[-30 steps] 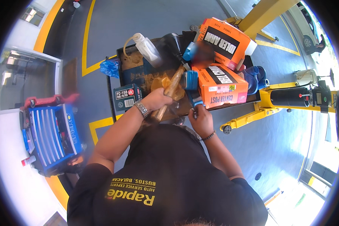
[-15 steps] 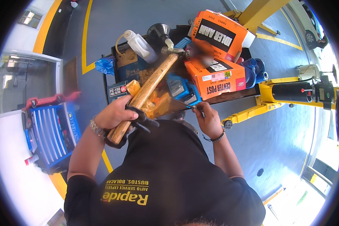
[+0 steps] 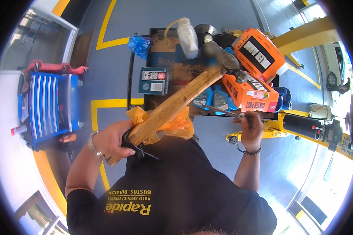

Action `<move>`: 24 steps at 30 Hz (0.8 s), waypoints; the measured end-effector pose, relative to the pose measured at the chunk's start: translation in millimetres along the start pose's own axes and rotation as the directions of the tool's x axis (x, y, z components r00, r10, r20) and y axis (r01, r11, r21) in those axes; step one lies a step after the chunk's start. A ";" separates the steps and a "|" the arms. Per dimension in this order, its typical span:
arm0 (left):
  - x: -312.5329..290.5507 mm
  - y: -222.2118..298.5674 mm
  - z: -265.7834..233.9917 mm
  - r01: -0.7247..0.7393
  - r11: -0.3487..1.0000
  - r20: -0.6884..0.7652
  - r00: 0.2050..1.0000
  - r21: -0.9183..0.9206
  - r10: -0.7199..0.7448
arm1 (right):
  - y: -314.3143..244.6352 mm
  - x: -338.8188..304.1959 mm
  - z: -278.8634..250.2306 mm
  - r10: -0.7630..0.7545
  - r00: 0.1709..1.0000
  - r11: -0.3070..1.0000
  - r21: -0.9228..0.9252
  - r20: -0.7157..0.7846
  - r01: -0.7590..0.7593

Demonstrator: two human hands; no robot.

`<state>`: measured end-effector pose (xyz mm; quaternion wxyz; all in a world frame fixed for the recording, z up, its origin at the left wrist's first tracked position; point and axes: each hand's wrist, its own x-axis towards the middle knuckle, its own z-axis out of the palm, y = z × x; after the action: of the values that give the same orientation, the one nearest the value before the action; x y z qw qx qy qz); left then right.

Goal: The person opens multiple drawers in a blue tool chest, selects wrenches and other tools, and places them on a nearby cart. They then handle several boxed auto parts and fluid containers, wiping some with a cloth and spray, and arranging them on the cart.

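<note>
My left hand (image 3: pixel 113 140) grips the wooden handle of a hammer (image 3: pixel 176 102) near its end; the steel head (image 3: pixel 222 62) is raised over the cart. An orange plastic bag (image 3: pixel 173 124) hangs bunched under the handle. My right hand (image 3: pixel 250 125) pinches a thin metal tool (image 3: pixel 219 111) at the cart's near edge, its shaft pointing left toward two blue bottles (image 3: pixel 213 100).
A dark cart (image 3: pixel 136 78) carries orange boxes (image 3: pixel 250 93), a white jug with hose (image 3: pixel 186 36), a metal funnel (image 3: pixel 203 30), a small dark box (image 3: pixel 153 81) and a blue bag (image 3: pixel 139 45). A blue tool chest (image 3: pixel 51 107) stands left. A yellow lift arm (image 3: pixel 306 35) runs right.
My left hand has pulled the hammer out from among the cart's items and lifted it up and toward me. My right hand has shifted right along the cart's edge.
</note>
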<state>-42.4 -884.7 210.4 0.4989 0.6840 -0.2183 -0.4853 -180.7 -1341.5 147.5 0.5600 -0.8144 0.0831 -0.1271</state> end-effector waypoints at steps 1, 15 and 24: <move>-16.8 -12.0 -4.6 0.013 0.999 -0.005 1.000 -0.048 -0.013 | -9.3 0.7 8.1 0.029 0.999 0.995 0.098 -0.024 -0.027; -308.2 -235.7 -86.0 -0.280 0.883 -0.520 0.853 -0.378 0.049 | -162.6 54.9 403.5 -0.077 0.966 0.743 0.660 0.249 -0.111; -393.5 -344.1 -129.1 -0.383 0.719 -0.764 0.561 -0.581 -0.319 | -203.8 57.8 675.4 0.184 0.647 0.893 0.148 0.740 -0.424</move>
<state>-163.0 -375.9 82.2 0.7673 0.5832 0.2270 -0.1399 75.8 -682.6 114.4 0.6813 -0.6754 -0.0220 0.2815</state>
